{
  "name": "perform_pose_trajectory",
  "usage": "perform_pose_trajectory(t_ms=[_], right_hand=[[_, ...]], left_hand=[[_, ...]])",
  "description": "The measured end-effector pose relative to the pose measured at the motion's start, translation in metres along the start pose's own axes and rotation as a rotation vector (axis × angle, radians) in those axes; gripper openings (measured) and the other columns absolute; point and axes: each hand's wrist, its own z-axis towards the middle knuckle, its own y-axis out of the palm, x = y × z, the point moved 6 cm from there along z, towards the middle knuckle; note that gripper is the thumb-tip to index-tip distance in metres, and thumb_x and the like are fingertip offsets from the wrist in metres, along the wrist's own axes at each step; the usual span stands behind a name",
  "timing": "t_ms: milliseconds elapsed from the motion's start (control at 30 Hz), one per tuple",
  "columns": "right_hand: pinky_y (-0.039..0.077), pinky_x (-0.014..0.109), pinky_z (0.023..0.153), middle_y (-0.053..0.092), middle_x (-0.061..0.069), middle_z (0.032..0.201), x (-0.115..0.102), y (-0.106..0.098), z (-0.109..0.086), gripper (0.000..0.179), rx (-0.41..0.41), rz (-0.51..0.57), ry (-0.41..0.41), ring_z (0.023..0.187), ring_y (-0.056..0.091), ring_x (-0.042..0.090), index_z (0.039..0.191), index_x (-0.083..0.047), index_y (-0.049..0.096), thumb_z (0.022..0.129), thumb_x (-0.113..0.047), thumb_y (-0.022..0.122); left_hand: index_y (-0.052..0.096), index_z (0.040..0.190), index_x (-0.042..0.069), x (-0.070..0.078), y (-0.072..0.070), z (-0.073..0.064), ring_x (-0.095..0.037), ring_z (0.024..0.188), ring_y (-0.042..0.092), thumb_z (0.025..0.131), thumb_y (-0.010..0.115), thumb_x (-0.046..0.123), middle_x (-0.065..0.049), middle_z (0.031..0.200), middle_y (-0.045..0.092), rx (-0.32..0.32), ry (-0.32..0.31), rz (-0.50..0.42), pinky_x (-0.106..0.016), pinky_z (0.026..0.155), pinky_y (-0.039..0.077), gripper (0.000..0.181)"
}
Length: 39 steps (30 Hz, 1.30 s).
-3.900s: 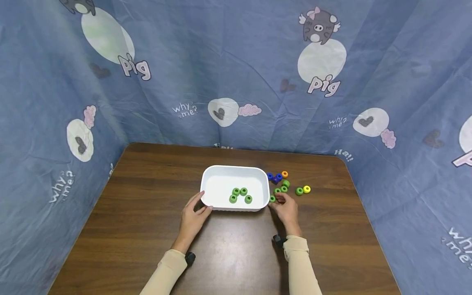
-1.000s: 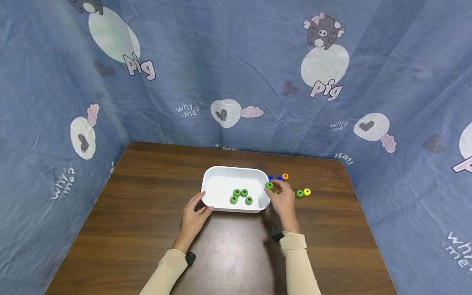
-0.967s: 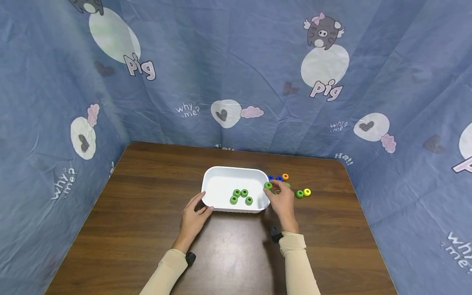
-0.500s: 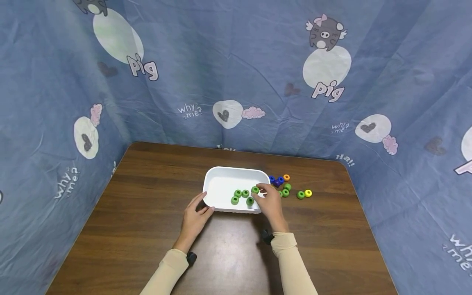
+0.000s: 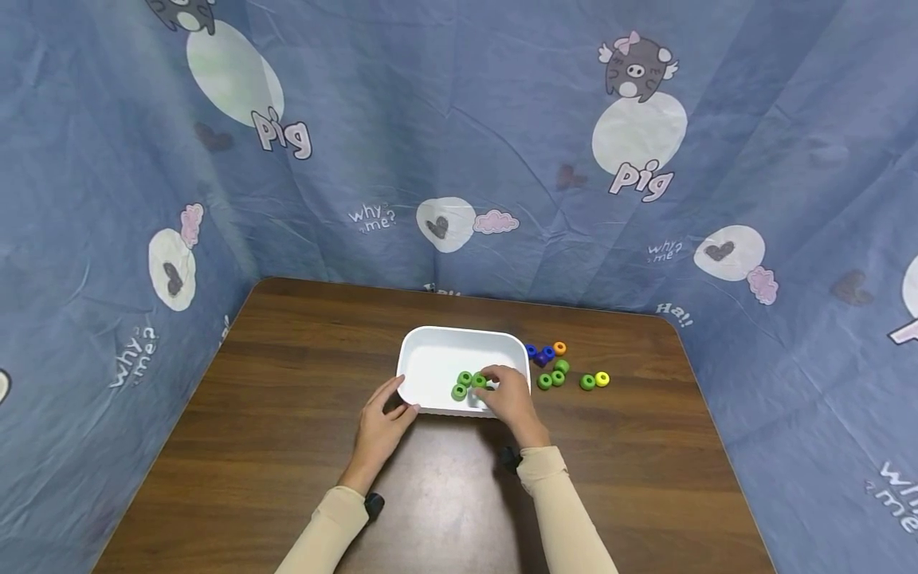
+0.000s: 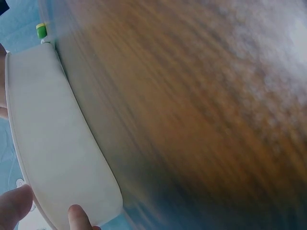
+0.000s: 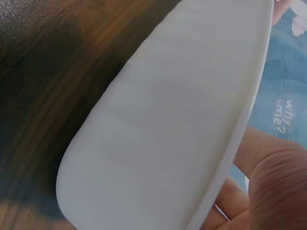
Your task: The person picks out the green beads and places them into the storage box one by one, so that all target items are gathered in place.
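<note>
A white rectangular tray (image 5: 423, 339) stands on the table. My left hand (image 5: 380, 426) holds its near left corner, thumb on the front wall and fingers at the left rim; the left wrist view shows the fingertips on the wall (image 6: 62, 134). My right hand (image 5: 511, 397) reaches over the near wall and pinches a green ring-shaped bead (image 5: 479, 381) low inside the tray. Green beads (image 5: 459, 391) lie just left of it; the right hand partly hides another. In the right wrist view the tray wall (image 7: 158, 120) hides the fingertips and bead.
Right of the tray lie several loose beads: blue ones (image 5: 548, 352), an orange one (image 5: 559, 348), green ones (image 5: 558, 379) and a yellow one (image 5: 602, 379). The brown wooden table (image 5: 445, 510) ends at a blue printed curtain (image 5: 459, 143) behind and at the sides.
My right hand has picked up a green bead beside the tray, carried it left over the right rim and lowered it among the green beads inside. The left hand has kept its place.
</note>
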Motion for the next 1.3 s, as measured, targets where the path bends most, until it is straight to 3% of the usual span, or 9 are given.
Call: perform_pose_trajectory(t_ms=[433,600,700,833,1000,1300], right_hand=[[0.058,0.038,0.081,0.079,0.007,0.096,-0.005,0.01,0.004,0.031,-0.045,-0.121,-0.028,0.089,0.065,0.025,0.101,-0.006,0.078,0.073,-0.015,0.086],[0.057,0.037,0.08,0.078,0.007,0.093,-0.004,0.011,0.007,0.032,-0.063,-0.127,0.002,0.089,0.065,0.025,0.101,-0.007,0.078,0.072,-0.015,0.088],[0.057,0.037,0.079,0.078,0.006,0.092,-0.004,0.012,0.007,0.031,-0.073,-0.137,0.022,0.09,0.065,0.025,0.1,-0.009,0.079,0.072,-0.016,0.088],[0.057,0.036,0.076,0.078,0.005,0.091,-0.003,0.012,0.007,0.03,-0.085,-0.155,0.046,0.089,0.063,0.024,0.098,-0.01,0.079,0.071,-0.019,0.089],[0.056,0.036,0.077,0.078,0.004,0.091,-0.003,0.013,0.009,0.03,-0.104,-0.161,0.055,0.089,0.062,0.023,0.097,-0.011,0.079,0.07,-0.018,0.09],[0.056,0.034,0.075,0.076,0.002,0.088,-0.002,0.015,0.013,0.03,-0.105,-0.17,0.028,0.086,0.062,0.021,0.094,-0.012,0.078,0.067,-0.016,0.09]], left_hand=[[0.055,0.142,0.004,0.001,0.0,0.0,-0.035,0.14,0.049,0.087,0.076,0.005,-0.019,0.153,0.046,0.002,0.003,-0.002,-0.038,0.103,0.058,0.059],[0.052,0.143,-0.003,0.023,-0.003,-0.007,-0.038,0.141,0.047,0.088,0.074,0.002,-0.026,0.153,0.043,-0.014,-0.023,0.001,-0.044,0.105,0.055,0.059],[0.051,0.143,-0.004,0.022,-0.002,-0.007,-0.04,0.141,0.046,0.088,0.074,0.002,-0.027,0.154,0.041,-0.02,-0.022,0.012,-0.044,0.106,0.055,0.06],[0.053,0.143,0.002,0.002,0.0,-0.001,-0.037,0.14,0.048,0.088,0.075,0.005,-0.022,0.154,0.044,-0.004,-0.004,0.014,-0.037,0.103,0.057,0.059],[0.055,0.142,0.004,0.002,0.0,-0.001,-0.036,0.137,0.052,0.087,0.076,0.007,-0.019,0.152,0.047,0.006,0.012,0.033,-0.032,0.1,0.059,0.059],[0.055,0.142,0.004,0.002,0.001,-0.001,-0.034,0.139,0.05,0.087,0.076,0.007,-0.018,0.152,0.046,0.0,-0.013,0.033,-0.029,0.1,0.058,0.059]])
